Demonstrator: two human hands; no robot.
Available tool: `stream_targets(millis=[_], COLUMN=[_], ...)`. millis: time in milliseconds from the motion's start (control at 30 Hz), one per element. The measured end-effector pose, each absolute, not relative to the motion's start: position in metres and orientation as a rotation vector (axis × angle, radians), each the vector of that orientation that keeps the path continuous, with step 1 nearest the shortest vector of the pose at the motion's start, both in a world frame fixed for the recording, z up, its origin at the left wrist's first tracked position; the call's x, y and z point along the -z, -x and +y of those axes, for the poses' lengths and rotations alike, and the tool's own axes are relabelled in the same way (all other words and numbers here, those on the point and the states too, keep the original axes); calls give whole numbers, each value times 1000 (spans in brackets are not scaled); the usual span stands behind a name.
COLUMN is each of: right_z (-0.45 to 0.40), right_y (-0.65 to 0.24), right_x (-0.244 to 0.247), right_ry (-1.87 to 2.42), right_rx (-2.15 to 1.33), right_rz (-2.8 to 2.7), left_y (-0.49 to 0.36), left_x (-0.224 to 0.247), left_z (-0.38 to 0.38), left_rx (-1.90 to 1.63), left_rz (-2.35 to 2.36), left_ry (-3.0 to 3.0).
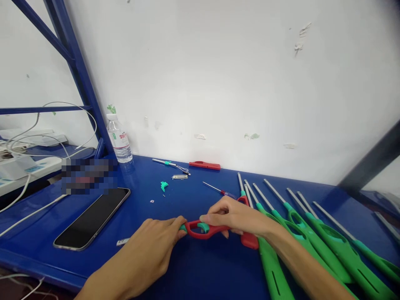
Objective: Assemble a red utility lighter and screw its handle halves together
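Left hand [158,242] and right hand [233,214] grip a red lighter [204,236] beside green lighters [272,266]

Two bare hands, left [156,243] and right [229,214], gripping a red plastic lighter [204,234] with a teal trigger, green long-necked lighters [328,246] at right, black-screened phone [92,218] at left, clear plastic water bottle [120,139] near the wall, blue tabletop [212,271].
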State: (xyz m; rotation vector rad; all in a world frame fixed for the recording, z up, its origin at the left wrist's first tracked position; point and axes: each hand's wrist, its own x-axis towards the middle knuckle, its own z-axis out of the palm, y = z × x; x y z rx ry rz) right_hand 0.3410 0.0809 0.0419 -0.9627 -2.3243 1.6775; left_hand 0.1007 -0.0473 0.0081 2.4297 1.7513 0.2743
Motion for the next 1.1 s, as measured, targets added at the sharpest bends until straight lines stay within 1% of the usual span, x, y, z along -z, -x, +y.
stream_targets(millis=[100, 200, 367, 567, 833, 933, 1100], right_z=[86, 90, 92, 89, 88, 88, 90], right_y=[-342, -342, -343, -351, -348, -346, -341], right_x=[-39, -36, -41, -55, -46, -42, -34], right_ry=[1022, 1040, 981, 902, 940, 986, 1107], right_rx=[-1779, -1799, -1689, -1493, -1416, -1245, -781], right_rz=[-2256, -2184, -2112, -2250, -2386, -2461, -2464], left_y=[-107, -112, -104, -88, -93, -92, -89], left_x=[-3, -2, -8, -11, -4, 4, 7], left_z=[-46, -43, -36, -30, -33, -33, -31], left_rx=[-305, -353, -413, -505, -609, -573, -551], left_rz=[1694, 1707, 1793, 1892, 1849, 1809, 1808], left_ry=[-2467, -2465, -2399, -2329, -2298, -2332, -2376])
